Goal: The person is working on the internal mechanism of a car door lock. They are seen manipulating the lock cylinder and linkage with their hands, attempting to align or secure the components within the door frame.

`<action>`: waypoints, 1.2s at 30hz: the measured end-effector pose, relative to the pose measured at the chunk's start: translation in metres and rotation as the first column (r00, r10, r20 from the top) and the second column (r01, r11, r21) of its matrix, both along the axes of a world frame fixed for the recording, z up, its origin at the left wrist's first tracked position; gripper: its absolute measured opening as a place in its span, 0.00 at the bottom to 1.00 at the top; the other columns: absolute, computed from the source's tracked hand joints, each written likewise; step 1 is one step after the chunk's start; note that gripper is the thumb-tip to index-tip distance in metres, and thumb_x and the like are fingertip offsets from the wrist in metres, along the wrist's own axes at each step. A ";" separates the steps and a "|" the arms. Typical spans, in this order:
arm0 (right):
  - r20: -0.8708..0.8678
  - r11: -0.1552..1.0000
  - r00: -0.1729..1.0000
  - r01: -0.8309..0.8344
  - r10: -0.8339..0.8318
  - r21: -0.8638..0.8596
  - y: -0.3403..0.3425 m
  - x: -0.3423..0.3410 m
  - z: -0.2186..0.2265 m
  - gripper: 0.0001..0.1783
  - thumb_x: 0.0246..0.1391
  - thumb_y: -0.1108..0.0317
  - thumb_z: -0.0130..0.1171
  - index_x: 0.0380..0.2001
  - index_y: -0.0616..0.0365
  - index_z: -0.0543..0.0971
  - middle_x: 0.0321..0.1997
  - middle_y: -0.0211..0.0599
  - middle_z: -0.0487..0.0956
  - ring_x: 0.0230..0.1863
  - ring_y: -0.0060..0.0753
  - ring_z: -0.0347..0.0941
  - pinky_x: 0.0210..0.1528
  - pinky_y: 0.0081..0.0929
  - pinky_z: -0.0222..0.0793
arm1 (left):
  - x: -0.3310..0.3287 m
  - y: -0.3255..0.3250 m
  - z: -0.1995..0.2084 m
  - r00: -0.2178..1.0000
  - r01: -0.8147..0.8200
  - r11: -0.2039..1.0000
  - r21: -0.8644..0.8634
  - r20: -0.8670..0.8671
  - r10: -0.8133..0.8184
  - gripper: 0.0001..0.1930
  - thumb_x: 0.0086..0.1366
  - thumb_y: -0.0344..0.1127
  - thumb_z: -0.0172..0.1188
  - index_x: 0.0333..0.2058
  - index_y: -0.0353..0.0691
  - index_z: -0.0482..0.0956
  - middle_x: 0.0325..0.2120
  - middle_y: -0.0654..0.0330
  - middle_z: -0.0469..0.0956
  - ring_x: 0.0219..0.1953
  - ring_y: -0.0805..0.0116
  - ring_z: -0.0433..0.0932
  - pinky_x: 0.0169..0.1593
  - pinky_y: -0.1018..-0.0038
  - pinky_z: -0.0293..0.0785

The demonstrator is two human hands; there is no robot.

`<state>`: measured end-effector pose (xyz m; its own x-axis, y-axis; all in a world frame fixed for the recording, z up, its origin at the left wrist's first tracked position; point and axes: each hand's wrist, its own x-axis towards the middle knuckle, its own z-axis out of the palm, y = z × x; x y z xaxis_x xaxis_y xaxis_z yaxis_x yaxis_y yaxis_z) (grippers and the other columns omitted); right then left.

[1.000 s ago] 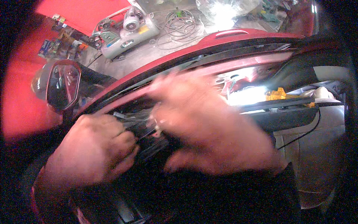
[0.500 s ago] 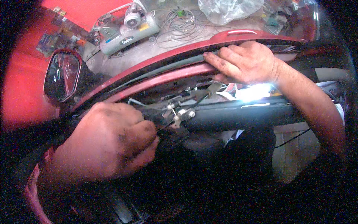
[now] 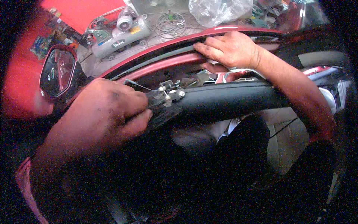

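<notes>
A red car door curves across the view, its inner side towards me. Along it runs a long black trim panel, with a gap between the two. At the panel's left end sits a small mechanism with pale round fittings and a thin rod. Beside that mechanism my left hand is closed, thumb against curled fingers; whatever is in its grip is hidden. My right hand grips the door's upper edge, fingers lying over the top and thumb on the inner side above the gap.
A red-framed side mirror stands out at the left. On the floor beyond the door are an air compressor, a coiled hose and a clear plastic bag. Below the panel, the lower middle is very dark.
The whole view has shifted slightly. The bright glare under my right hand is gone, and red metal shows there. Both hands keep nearly the same places and grips.
</notes>
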<state>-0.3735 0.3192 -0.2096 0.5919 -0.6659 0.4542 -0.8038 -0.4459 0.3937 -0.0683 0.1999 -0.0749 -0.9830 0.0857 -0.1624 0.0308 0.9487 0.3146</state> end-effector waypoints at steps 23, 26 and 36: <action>0.404 0.919 0.878 0.091 -0.255 0.383 0.005 0.039 0.033 0.17 0.55 0.61 0.61 0.44 0.60 0.82 0.33 0.46 0.80 0.34 0.54 0.79 0.37 0.47 0.77 | 0.014 -0.007 -0.004 1.000 0.026 0.999 0.034 -0.004 -0.026 0.13 0.59 0.32 0.63 0.21 0.38 0.68 0.19 0.53 0.68 0.24 0.46 0.73 0.30 0.53 0.67; 0.341 0.893 0.862 0.236 -0.374 0.384 0.031 0.080 0.058 0.24 0.52 0.59 0.67 0.49 0.61 0.80 0.49 0.49 0.79 0.51 0.55 0.77 0.53 0.47 0.74 | 0.012 -0.004 -0.002 1.000 0.005 1.000 -0.010 0.011 -0.005 0.13 0.60 0.34 0.63 0.22 0.38 0.69 0.19 0.52 0.69 0.25 0.45 0.73 0.32 0.52 0.69; 0.542 0.947 0.788 0.157 -0.292 0.282 0.026 0.157 0.023 0.26 0.47 0.53 0.63 0.47 0.55 0.77 0.41 0.35 0.75 0.43 0.38 0.74 0.42 0.36 0.70 | 0.001 0.006 0.004 0.991 -0.057 0.992 -0.115 0.110 0.070 0.12 0.57 0.35 0.65 0.22 0.38 0.70 0.20 0.52 0.71 0.26 0.46 0.75 0.33 0.53 0.71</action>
<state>-0.2168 0.3457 -0.1868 0.0918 -0.8652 0.4929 -0.9377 -0.2416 -0.2495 -0.0668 0.2062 -0.0705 -0.9605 -0.0014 -0.2781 -0.0607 0.9770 0.2044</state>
